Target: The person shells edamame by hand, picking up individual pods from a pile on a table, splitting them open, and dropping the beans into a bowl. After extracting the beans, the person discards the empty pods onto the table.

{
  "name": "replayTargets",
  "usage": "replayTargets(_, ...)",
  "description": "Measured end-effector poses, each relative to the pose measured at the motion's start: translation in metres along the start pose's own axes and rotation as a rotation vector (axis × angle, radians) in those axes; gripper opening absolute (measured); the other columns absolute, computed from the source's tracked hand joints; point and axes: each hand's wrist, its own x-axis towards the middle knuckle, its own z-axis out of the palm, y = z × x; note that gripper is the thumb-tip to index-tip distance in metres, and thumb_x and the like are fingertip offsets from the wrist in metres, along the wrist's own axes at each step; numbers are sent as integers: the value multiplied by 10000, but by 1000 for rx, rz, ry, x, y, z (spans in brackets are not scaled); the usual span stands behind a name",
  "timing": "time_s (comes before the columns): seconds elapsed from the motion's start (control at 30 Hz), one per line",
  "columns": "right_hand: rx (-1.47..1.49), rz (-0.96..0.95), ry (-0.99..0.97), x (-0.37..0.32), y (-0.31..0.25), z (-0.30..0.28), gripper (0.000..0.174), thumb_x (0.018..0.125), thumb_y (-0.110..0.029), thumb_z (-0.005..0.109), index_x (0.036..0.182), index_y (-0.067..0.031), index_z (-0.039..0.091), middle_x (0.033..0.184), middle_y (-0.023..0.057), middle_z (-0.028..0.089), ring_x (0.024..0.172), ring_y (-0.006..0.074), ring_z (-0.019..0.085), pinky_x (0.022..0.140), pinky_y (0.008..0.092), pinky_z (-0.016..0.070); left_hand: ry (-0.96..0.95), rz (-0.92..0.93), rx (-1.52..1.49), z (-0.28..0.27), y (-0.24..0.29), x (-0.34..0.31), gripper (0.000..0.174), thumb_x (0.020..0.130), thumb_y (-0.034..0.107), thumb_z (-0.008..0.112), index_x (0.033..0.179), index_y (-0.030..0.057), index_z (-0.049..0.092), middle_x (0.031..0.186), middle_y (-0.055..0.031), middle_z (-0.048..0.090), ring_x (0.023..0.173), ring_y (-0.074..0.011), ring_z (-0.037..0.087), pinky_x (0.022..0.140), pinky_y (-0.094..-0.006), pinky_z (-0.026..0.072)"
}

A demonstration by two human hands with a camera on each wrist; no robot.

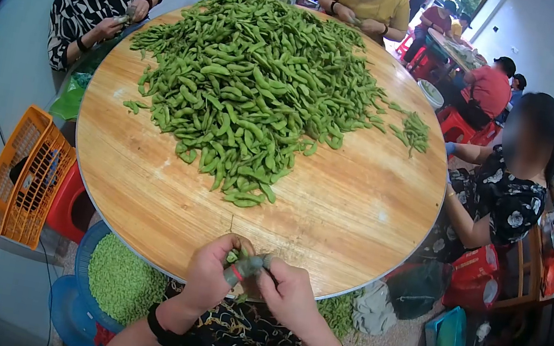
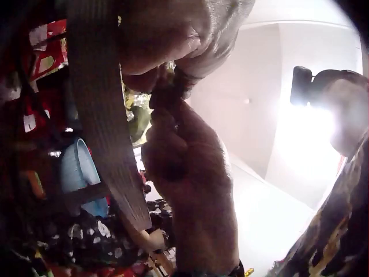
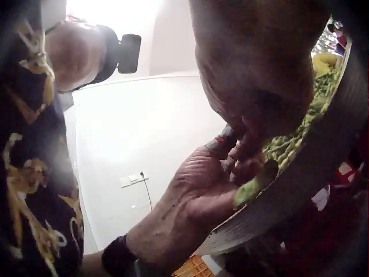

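Looks like you're in some small shelling workshop: folks sit on red stools [image 1: 455, 126] round big tables [image 1: 352, 207] of pods [image 1: 255, 81].

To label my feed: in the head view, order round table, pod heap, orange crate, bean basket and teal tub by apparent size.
Round table
Pod heap
Orange crate and bean basket: too alike to rank
Teal tub

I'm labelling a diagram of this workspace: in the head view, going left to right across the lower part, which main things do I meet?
Orange crate → blue basket holding shelled beans → left hand → right hand → crumpled grey bundle → teal container.
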Motion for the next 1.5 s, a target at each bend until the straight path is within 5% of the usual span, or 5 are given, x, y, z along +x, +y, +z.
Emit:
replayTargets(0.1,-338,-156,149,2,4,-1,161,938,-129,445,848,-51,554,599,-31,510,439,27,352,406,176,270,41,61,256,-2,-3,1,144,807,13,621,929,7,545,888,-37,561,780,-77,538,681,-223,458)
replayTargets(0.33,1077,587,-118,4,0,-13,135,936,-178,467,953,-63,537,683,13,536,402,10,325,353,150,217,-110,-43,-208,-9,6,3,183,799,-45,563,978,-16,545,923,-67,586,805,-116,581,697,-225,488)
replayTargets(0.93,-220,11,102,4,-15,-4,144,851,-91,548,781,33,525,556,102,507,520,110,494,486,297,410,25,-97,-278,-1,7,2,126,832,50,590,951,23,560,872,-37,591,697,-69,540,570,-172,406)
replayTargets(1.3,811,375,-362,-1,-11,-18,190,910,-185,534,810,-25,559,577,-48,472,453,23,357,413,175,266,-435,-126,-613,-11,0,0,173,768,92,680,872,26,559,865,-26,555,780,-102,554,665,-221,455)
replayTargets(1.5,51,97,-11,8,-6,-6,157,908,-146,512,803,-39,557,575,-41,485,469,23,379,422,175,280,-87,-101,-268,-6,4,5,200,763,38,674,914,24,544,883,-31,564,799,-95,544,702,-218,449)
